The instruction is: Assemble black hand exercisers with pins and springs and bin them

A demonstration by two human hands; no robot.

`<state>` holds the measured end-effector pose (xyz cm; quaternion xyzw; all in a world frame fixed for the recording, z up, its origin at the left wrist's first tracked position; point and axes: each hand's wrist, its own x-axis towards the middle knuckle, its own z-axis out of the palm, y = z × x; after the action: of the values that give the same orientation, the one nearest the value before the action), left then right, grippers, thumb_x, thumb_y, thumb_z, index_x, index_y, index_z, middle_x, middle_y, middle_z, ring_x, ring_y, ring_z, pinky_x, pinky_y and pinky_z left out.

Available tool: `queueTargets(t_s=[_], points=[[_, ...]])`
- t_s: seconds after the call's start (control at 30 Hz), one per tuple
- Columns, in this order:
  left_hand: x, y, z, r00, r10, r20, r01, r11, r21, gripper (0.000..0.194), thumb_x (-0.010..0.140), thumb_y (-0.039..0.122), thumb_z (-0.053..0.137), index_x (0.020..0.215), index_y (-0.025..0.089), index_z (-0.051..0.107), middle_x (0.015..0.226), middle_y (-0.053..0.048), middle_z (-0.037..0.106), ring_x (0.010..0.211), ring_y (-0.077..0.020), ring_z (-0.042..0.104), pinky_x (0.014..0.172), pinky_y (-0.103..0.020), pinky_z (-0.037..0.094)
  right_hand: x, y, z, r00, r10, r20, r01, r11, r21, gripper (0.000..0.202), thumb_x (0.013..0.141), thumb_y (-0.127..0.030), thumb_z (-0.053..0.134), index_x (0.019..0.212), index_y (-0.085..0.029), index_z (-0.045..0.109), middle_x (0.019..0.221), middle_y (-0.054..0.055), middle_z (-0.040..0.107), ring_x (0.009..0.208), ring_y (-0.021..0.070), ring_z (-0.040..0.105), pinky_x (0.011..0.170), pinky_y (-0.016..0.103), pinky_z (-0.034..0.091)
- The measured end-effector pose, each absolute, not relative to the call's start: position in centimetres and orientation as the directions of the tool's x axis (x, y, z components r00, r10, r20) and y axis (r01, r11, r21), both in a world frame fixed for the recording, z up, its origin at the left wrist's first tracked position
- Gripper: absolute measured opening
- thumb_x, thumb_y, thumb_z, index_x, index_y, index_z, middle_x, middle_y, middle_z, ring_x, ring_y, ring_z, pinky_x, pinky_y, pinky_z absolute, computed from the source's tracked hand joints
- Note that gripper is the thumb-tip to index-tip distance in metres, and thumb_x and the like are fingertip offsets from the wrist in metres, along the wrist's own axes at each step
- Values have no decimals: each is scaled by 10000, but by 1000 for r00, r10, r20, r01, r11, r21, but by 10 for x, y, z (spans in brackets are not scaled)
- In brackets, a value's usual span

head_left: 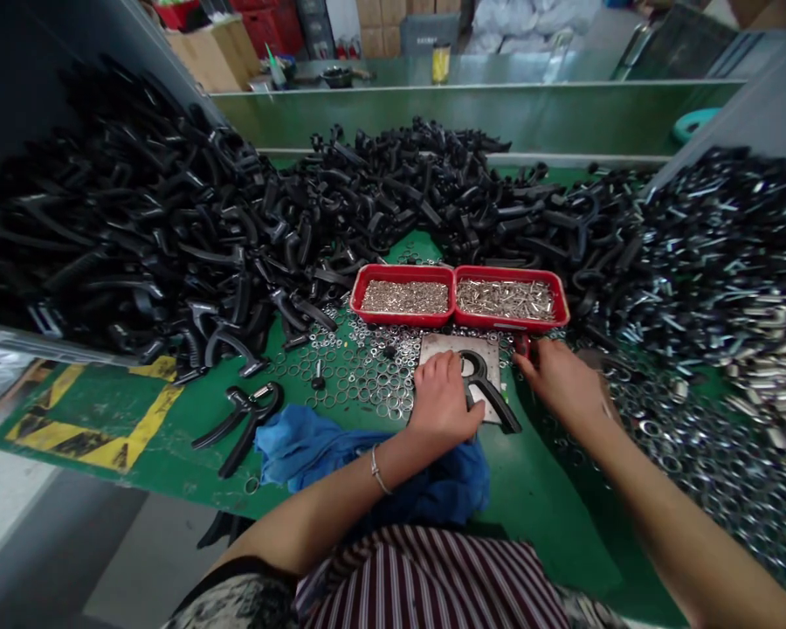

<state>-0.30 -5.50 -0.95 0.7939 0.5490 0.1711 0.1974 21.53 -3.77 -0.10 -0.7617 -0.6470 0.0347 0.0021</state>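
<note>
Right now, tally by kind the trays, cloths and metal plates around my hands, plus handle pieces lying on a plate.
Red rectangular trays: 2
Crumpled blue fabric cloth: 1
Flat silver metal plate: 1
Black curved handle piece, under the left hand: 1
Total: 5

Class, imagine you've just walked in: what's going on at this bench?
Someone is working at a green table with both hands. The left hand rests on a black forked handle lying on a metal plate. The right hand is at a small red object, partly hidden by the fingers. Beyond the plate stand two red trays of small metal parts, with black handles heaped behind.
</note>
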Motion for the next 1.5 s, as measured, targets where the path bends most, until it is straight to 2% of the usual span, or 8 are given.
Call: queueTargets(t_s=[0.17, 0.3, 0.4, 0.5, 0.6, 1.17, 1.4, 1.5], points=[[-5, -39, -7, 386, 921, 48, 808, -363, 465, 522, 775, 247, 606, 1276, 113, 551, 1382, -156, 524, 1269, -325, 444, 1069, -467, 343, 218, -34, 5, 114, 992, -47, 990, -118, -80, 335, 959, -480, 455, 1052, -190, 594, 1000, 137, 675, 782, 266, 670, 605, 331, 450], [-33, -30, -2, 451, 892, 14, 769, -396, 502, 426, 850, 311, 590, 1235, 130, 592, 1318, -138, 571, 1231, -313, 477, 1062, -458, 361, 227, -38, 14, 135, 989, 59, 864, -89, -495, 311, 894, -465, 595, 1058, -202, 571, 871, 80, 690, 718, 239, 659, 659, 364, 503], [-47, -29, -5, 490, 872, 9, 710, -405, 576, 457, 858, 393, 635, 1241, 148, 589, 1338, -129, 561, 1260, -303, 466, 1086, -456, 346, 209, -40, 21, 148, 985, 86, 497, 1, -868, 319, 868, -494, 641, 1027, -227, 567, 896, 48, 683, 716, 205, 675, 704, 370, 560], [-53, -30, -12, 461, 886, 47, 671, -383, 635, 446, 841, 388, 683, 1226, 182, 590, 1337, -103, 568, 1270, -283, 466, 1093, -448, 336, 175, -40, 17, 141, 988, 60, 154, 38, -987, 269, 913, -499, 589, 998, -249, 538, 889, 25, 681, 704, 190, 692, 698, 369, 596], [-53, -30, -18, 448, 891, 67, 646, -375, 665, 435, 834, 403, 703, 1203, 204, 588, 1302, -81, 591, 1243, -271, 485, 1071, -437, 352, 146, -40, 4, 131, 991, 7, 72, -2, -997, 267, 920, -501, 582, 1008, -262, 502, 849, 22, 704, 660, 201, 700, 636, 371, 612], [-53, -33, -19, 402, 913, 68, 650, -337, 681, 438, 811, 385, 734, 1182, 216, 575, 1282, -72, 601, 1232, -257, 494, 1062, -419, 353, 132, -41, 2, 128, 987, -92, 264, -124, -956, 305, 931, -551, 503, 1028, -267, 447, 948, 91, 735, 762, 256, 728, 684, 407, 600], [-56, -36, -15, 434, 900, 36, 653, -342, 675, 580, 773, 381, 758, 1276, 209, 526, 1371, -89, 545, 1286, -280, 452, 1077, -430, 342, 126, -45, 5, -1, 999, 39, 706, 28, -708, 270, 947, -478, 481, 1032, -223, 501, 936, 137, 718, 808, 294, 720, 739, 406, 560], [-55, -37, -11, 436, 900, 12, 670, -334, 663, 556, 790, 388, 743, 1271, 204, 533, 1355, -83, 555, 1263, -277, 464, 1059, -426, 354, 122, -39, 11, -52, 997, 59, 745, 78, -662, 261, 957, -461, 473, 1021, -212, 516, 825, 109, 715, 740, 278, 711, 692, 380, 557]])
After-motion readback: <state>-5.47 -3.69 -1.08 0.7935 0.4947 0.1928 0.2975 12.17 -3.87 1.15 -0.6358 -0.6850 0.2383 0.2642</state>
